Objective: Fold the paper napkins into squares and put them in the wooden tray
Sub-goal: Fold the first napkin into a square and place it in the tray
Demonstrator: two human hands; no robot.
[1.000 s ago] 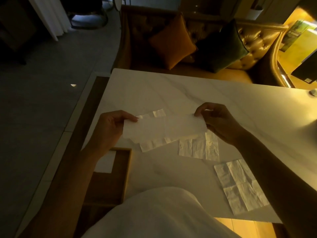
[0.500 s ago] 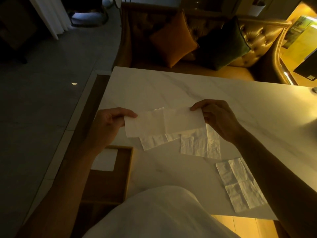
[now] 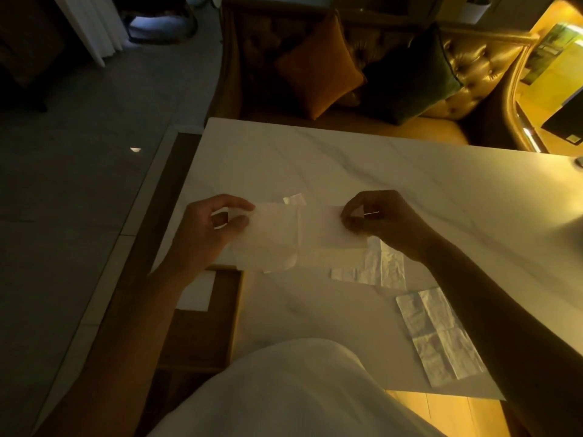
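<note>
The napkin (image 3: pixel 296 233), folded once into a long strip, is pinched at its left end by the left hand (image 3: pixel 211 228) and at its right end by the right hand (image 3: pixel 375 220). Compared with a second ago, it has been lowered almost onto the worktop (image 3: pixel 347 159), just over two unfolded napkins; a third (image 3: pixel 438 335) lies nearer. The second fold seems about to begin. One folded square (image 3: pixel 195 293) already lies in the wooden tray (image 3: pixel 235 310) at the left.
</note>
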